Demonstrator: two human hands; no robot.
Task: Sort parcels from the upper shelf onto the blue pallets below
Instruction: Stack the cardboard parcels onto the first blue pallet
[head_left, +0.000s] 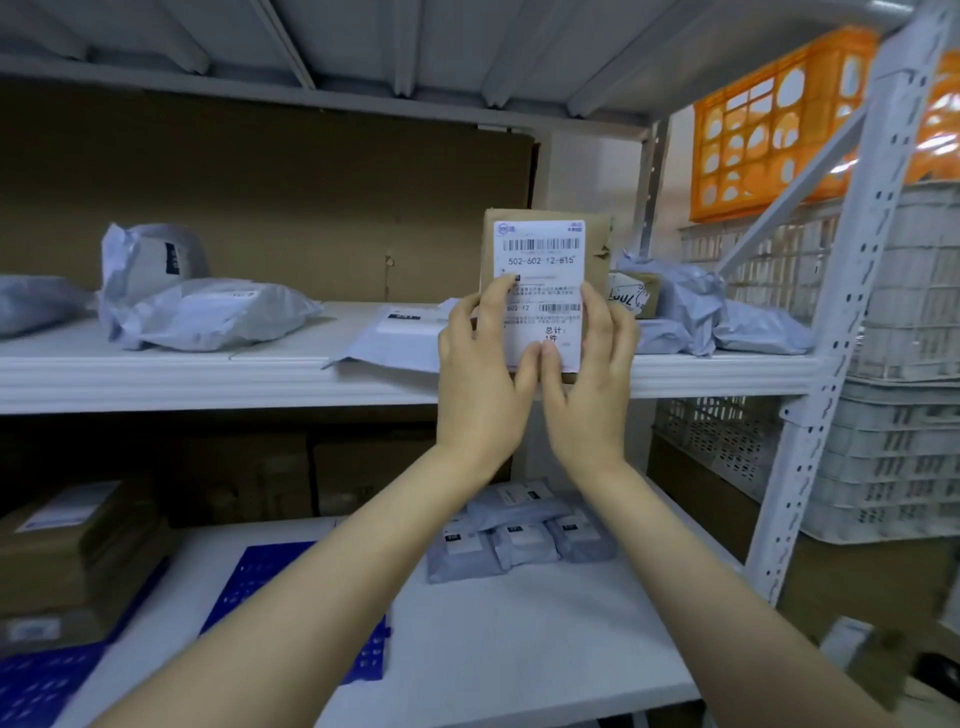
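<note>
Brown parcel (544, 260), upright, white barcode label facing camera, torn paper at right edge. Left hand (480, 374) and right hand (592, 379) both grasp it, before upper shelf (208, 371).

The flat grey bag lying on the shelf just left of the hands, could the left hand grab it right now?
Probably not yet. The left hand and right hand are both holding up the brown parcel. The flat grey bag lies close with nothing over it, so a freed hand could likely reach it.
</note>
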